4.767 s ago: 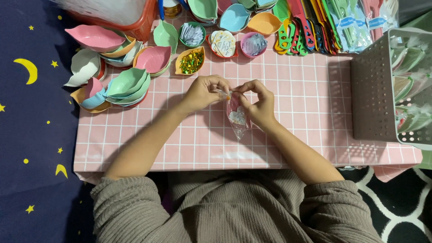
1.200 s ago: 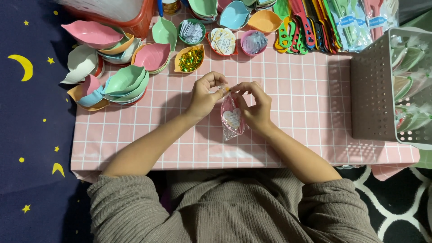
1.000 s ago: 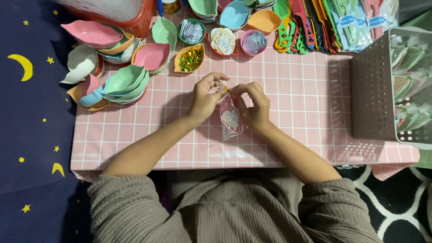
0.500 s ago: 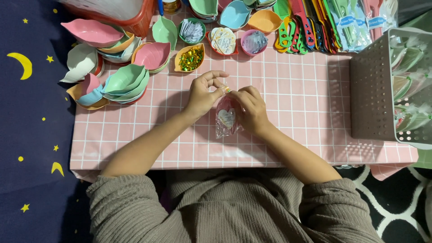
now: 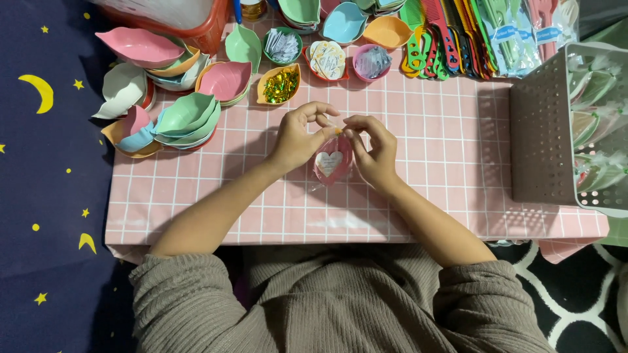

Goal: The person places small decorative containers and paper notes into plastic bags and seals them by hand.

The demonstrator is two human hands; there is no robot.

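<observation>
Over the middle of the pink checked table (image 5: 196, 202), my left hand (image 5: 299, 136) and my right hand (image 5: 371, 149) hold a small clear bag (image 5: 330, 161) between them. Inside the bag is a pink leaf-shaped dish with a white heart card on it. The fingertips of both hands pinch the bag's top edge, where a small gold bit shows. The bag hangs down between my palms, just above the table.
Stacks of pastel leaf-shaped dishes (image 5: 186, 116) lie at the left. Small bowls of gold confetti (image 5: 280, 84), heart cards (image 5: 326, 59) and wrapped bits (image 5: 371, 63) line the back. Coloured combs (image 5: 435, 36) lie behind them. A grey perforated basket (image 5: 546, 137) stands at the right.
The hands and bag have shifted slightly left and toward me. The fingertips have closed in on the bag's top.
</observation>
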